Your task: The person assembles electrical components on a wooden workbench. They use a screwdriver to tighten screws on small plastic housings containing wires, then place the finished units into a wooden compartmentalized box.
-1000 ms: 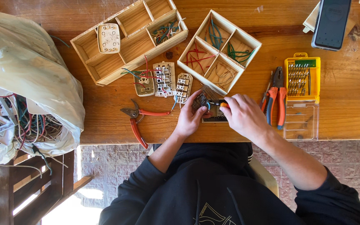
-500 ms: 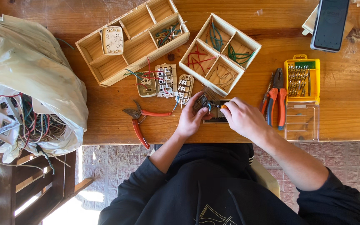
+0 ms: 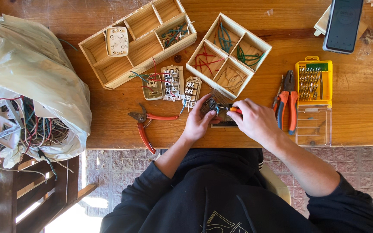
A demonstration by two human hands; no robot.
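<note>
Carefully is how this wants doing, I judge: with my left hand (image 3: 198, 121) steadying the small dark electrical part (image 3: 213, 105) flat near the table's (image 3: 359, 112) front edge, the tool tip should meet the fitting squarely and turn without slipping, so pressure ought to go straight down and the part must not rock.

My left fingers (image 3: 202, 103) are curled closed around that part, thumb and forefinger pinching its left side. My right hand (image 3: 255, 122) is closed on a small orange-handled screwdriver (image 3: 232, 109), fingers (image 3: 246, 106) bunched tight at the handle, its blue-collared tip touching the part just right of my left fingertips (the very tip is too small to make out). Under both hands lies a dark flat plate (image 3: 225, 124), mostly hidden.

Just beyond my left fingers sit three opened white socket modules (image 3: 172, 83) with coloured wires, and left of my wrist red-handled cutters (image 3: 144, 123). Right of my right hand lie orange pliers (image 3: 287, 100), then a yellow bit set (image 3: 314, 83) with its clear lid (image 3: 312, 126). Farther off stand a square divided wooden tray (image 3: 255, 43) of sorted wire and a longer wooden tray (image 3: 92, 54); well to the left, a plastic bag (image 3: 31, 77) of tangled wiring.
</note>
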